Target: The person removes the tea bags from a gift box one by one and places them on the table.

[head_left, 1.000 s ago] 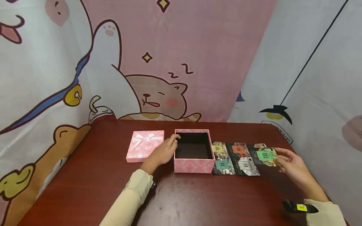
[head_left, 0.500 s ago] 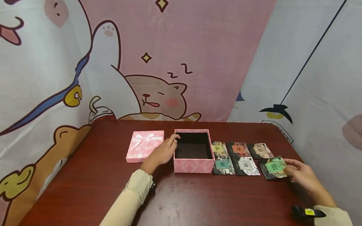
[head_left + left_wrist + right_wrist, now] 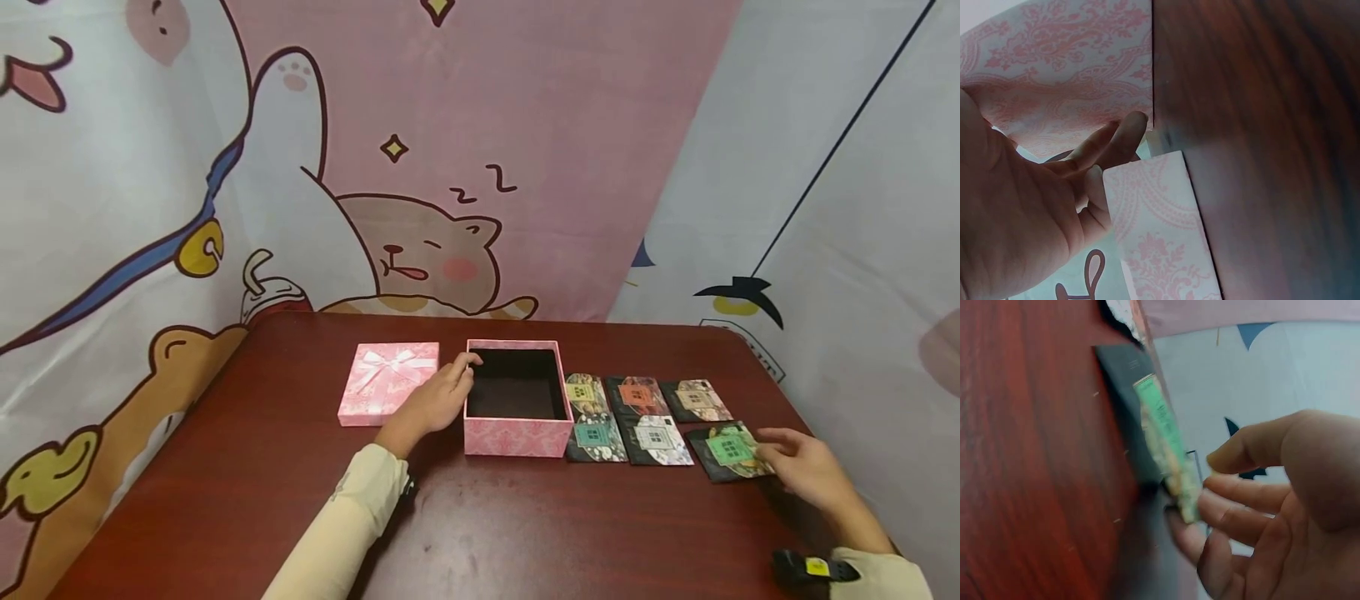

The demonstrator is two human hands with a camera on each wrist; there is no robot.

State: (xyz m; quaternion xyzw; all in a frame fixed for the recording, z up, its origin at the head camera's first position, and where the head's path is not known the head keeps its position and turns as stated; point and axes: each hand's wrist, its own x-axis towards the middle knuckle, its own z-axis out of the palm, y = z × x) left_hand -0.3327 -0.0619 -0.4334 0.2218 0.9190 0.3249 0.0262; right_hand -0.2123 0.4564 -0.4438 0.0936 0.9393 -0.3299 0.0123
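Note:
My left hand (image 3: 442,395) grips the left wall of the pink patterned box (image 3: 517,438), its fingertips over the rim. The box has no lid on and shows a black inside. Beside that hand lies the pink lid (image 3: 388,377) with a white ribbon bow; its patterned side (image 3: 1160,231) shows in the left wrist view. A dark packet with a green label (image 3: 729,452) lies at the near right of the table. My right hand (image 3: 813,473) is at this packet's right edge, fingers loosely bent. In the right wrist view the thumb stands off the blurred packet (image 3: 1160,419).
Between the box and the right hand, more flat packets lie in rows: yellow-label (image 3: 587,392), teal-label (image 3: 597,437), orange-label (image 3: 637,395), white-label (image 3: 655,439) and beige-label (image 3: 696,401). The brown table (image 3: 525,525) backs onto a cartoon-printed cloth (image 3: 570,167).
My right hand has brought the green-label packet nearer, from over the beige-label one to the table in front of it, and its fingers have loosened. The left hand stays at the box.

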